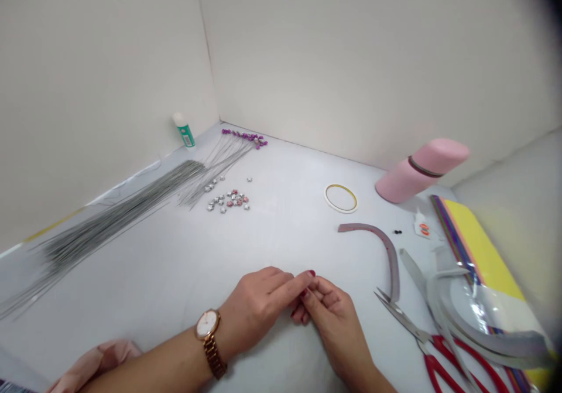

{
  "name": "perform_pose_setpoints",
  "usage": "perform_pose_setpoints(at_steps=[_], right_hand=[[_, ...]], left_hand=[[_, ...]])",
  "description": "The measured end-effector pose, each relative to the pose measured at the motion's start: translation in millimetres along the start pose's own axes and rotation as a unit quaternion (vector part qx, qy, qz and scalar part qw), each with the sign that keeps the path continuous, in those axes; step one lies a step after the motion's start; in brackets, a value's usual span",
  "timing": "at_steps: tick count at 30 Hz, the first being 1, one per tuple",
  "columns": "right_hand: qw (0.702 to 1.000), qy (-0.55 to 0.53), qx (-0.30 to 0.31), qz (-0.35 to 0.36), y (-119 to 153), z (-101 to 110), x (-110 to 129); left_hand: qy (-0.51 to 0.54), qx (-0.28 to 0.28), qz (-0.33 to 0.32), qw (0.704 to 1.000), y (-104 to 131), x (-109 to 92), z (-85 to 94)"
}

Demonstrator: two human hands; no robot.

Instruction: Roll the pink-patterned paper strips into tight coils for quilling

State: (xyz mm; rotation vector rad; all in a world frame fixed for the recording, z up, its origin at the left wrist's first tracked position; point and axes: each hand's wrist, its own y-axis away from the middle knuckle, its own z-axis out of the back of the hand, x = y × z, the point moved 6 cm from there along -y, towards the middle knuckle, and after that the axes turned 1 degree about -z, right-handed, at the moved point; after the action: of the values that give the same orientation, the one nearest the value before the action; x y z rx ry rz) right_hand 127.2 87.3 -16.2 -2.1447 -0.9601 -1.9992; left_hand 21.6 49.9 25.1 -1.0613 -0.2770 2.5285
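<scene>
My left hand (261, 299), with a watch (207, 324) on the wrist, meets my right hand (331, 317) low in the middle of the head view. The fingertips of both are pinched together and touching. Whatever lies between them is hidden or too small to make out. Beyond the hands, small silver and pink folded stars (230, 198) are scattered on the white table (285, 223). To the right curves a mauve strip (389, 249). Closest to my right hand on that side are scissors (415, 330) with red handles, their blades slightly apart.
Grey wires (127, 220) lie bundled at left, beside stems tipped with purple stars (246, 136). A glue stick (185, 132) stands against the wall. Rightward are a tape roll (328, 198), a pink bottle (417, 171), a small glue bottle (422, 227) and coloured paper (480, 241).
</scene>
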Motion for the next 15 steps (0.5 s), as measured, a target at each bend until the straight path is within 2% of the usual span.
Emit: perform_pose_setpoints(at_steps=[3, 5, 7, 9, 12, 15], right_hand=[[1.0, -0.002, -0.005, 0.007, 0.3, 1.5, -1.4], [1.0, -0.001, -0.011, 0.005, 0.6, 2.7, -2.9], [1.0, -0.006, -0.014, -0.001, 0.5, 3.0, -4.1], [1.0, -0.013, -0.02, -0.007, 0.0, 2.8, -4.4], [0.999, -0.02, -0.03, -0.014, -0.8, 2.6, -4.3], [0.999, -0.014, -0.028, -0.017, -0.4, 2.2, -4.6]], left_hand=[[0.001, 0.037, -0.011, 0.999, -0.8, -2.6, -3.6], [0.013, 0.039, -0.01, 0.999, -0.9, -2.9, -3.9], [0.043, 0.013, 0.01, 0.999, -0.6, -0.4, -1.6], [0.096, -0.033, 0.067, 0.993, 0.1, 7.0, 1.6], [0.223, -0.086, 0.197, 0.951, 2.7, 23.2, -0.1], [0.362, -0.119, 0.304, 0.873, 4.8, 34.4, -8.1]])
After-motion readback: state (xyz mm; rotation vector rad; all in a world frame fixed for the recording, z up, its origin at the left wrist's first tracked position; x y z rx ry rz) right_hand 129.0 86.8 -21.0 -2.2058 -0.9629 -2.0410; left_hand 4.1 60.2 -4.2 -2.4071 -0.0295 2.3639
